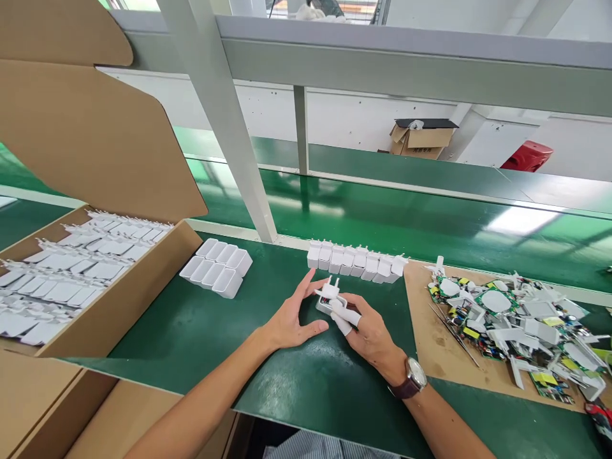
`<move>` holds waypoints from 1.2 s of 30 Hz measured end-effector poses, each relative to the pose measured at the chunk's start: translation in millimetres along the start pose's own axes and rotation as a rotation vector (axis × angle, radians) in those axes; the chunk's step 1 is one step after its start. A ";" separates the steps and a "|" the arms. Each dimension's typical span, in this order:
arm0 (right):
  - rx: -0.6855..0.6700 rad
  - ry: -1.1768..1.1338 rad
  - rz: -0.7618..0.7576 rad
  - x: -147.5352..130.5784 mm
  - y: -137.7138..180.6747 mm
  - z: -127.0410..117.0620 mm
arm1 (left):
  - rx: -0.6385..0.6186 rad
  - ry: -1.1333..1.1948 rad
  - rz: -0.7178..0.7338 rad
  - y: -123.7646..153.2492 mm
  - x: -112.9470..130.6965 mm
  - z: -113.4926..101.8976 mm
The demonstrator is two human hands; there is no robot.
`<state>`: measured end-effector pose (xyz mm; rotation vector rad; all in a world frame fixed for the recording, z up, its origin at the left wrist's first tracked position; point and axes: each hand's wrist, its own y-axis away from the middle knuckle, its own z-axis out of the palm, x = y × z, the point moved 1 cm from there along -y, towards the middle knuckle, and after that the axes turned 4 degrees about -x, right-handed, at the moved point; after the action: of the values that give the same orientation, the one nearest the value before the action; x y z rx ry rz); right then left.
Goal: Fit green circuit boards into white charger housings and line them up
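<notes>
Between my hands is a small white power adapter [326,305], its two plug pins pointing up and away and some dark parts showing in its opening. My right hand [370,331] grips it from the right, with white covers on the thumb and a finger. My left hand [292,317] is curved on the other side, thumb and fingers apart; whether a fingertip touches the adapter I cannot tell. Just beyond stands a row of white adapters [356,260] with pins up. To the left, a block of open white housings [216,266] sits on the green table [306,389].
On the right, a brown board [423,319] bears a heap of circuit boards with white parts [516,325] and thin tweezers [456,335]. An open cardboard box [119,299] of white adapters stands at left. A grey frame post [239,140] rises behind the table.
</notes>
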<state>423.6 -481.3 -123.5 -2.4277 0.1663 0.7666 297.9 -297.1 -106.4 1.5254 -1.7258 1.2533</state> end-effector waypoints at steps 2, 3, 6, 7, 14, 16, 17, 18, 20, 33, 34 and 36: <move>-0.046 0.026 0.002 -0.1 0.9 -0.3 | 0.041 -0.056 0.057 -1.3 1.9 0.0; -0.073 0.044 0.003 0.3 1.4 0.4 | 0.066 -0.088 0.084 -2.1 2.6 0.3; -0.113 0.100 0.033 2.2 2.9 3.7 | 0.154 -0.150 0.141 -4.6 2.6 2.4; -0.111 0.115 0.038 2.6 3.3 4.7 | 0.173 -0.151 0.150 -5.3 1.9 3.2; -0.057 0.026 0.074 -1.7 -0.1 3.3 | 0.175 -0.157 0.218 -7.4 -0.4 4.8; -0.082 0.008 0.115 -2.8 -2.3 2.0 | 0.170 -0.157 0.212 -7.4 0.1 4.4; -0.092 0.004 0.121 -3.0 -3.2 1.3 | 0.166 -0.156 0.208 -7.2 0.1 4.3; -0.102 -0.009 0.122 -2.7 -3.8 0.4 | 0.163 -0.155 0.202 -7.0 -0.2 4.3; -0.117 -0.092 0.124 -0.9 -4.0 -2.1 | 0.160 -0.152 0.190 -6.3 -1.4 4.4; 0.009 -0.697 0.422 -2.4 -8.7 7.8 | 0.169 -0.085 0.123 -5.3 1.1 4.7; 0.021 -0.792 0.478 -4.0 -9.5 9.0 | 0.177 -0.116 0.157 -5.5 2.4 6.4; 0.017 -0.893 0.542 -8.1 -10.8 9.5 | 0.176 -0.216 0.222 -5.9 4.3 10.1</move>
<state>415.4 -467.5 -119.9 -1.8002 0.4670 1.9780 304.4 -307.6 -105.4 1.6555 -2.0149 1.4269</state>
